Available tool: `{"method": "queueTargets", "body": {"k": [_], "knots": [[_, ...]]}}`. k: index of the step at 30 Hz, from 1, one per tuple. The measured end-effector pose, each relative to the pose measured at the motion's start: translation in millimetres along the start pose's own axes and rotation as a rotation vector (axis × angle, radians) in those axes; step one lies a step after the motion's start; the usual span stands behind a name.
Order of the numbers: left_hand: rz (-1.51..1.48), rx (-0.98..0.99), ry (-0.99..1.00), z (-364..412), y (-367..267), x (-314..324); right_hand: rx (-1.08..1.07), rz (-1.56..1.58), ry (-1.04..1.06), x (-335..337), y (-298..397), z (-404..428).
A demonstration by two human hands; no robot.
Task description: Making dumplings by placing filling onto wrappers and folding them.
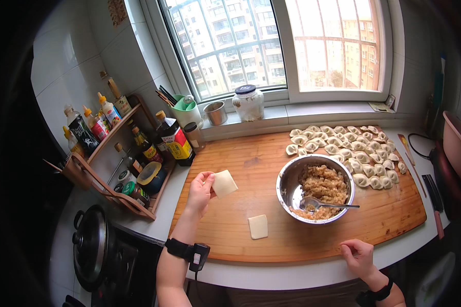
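Note:
Between the thumb and fingers of my left hand [200, 192], a square dough wrapper [225, 184] is held up over the left part of the wooden board [226, 149]. A second wrapper [258, 226] lies flat on the board, nearer the front edge. Right of it stands a steel bowl [282, 199] of minced filling [324, 184], with a metal spoon [319, 203] resting inside, its handle over the rim. My right hand [358, 256] is loosely curled at the board's front edge, below the bowl, with nothing visible in it. Many folded dumplings [363, 157] cover the board's back right.
A wooden rack [115, 195] of sauce bottles and jars stands at left, above a lidded black pan [90, 247] on the stove. A glass jar [248, 103] and a steel cup [215, 113] sit by the window. A knife [432, 199] lies right of the board.

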State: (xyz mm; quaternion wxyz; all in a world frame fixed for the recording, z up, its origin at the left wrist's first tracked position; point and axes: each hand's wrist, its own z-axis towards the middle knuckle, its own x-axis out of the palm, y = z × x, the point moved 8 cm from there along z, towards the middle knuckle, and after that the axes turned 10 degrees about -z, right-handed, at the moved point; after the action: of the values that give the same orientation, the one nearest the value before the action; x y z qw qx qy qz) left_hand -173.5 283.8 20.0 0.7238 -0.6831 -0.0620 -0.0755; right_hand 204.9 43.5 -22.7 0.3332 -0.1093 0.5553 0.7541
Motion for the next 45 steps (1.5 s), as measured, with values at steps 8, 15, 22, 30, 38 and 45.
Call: {"method": "queueTargets", "body": {"k": [8,15,22,30,38,45], "knots": [[-0.22,-0.29,0.362,-130,4,113,0.126,0.686,0.451,85,80,14],[-0.581,-0.187,0.17,-194,54,122,-0.058,0.403,0.2,79,87,15],[-1.082,-0.329,0.245,-229,78,157,-0.671,-0.27,0.166,57,125,-16],[-0.82,-0.385,0.279,-227,91,153,0.14,0.257,0.101,-12,-5,30],[-0.643,-0.3,0.142,-229,110,133,0.057,0.254,0.13,-9,18,83],[-0.794,-0.457,0.06,-231,144,120,-0.215,-0.056,-0.038,-15,53,136]]}}
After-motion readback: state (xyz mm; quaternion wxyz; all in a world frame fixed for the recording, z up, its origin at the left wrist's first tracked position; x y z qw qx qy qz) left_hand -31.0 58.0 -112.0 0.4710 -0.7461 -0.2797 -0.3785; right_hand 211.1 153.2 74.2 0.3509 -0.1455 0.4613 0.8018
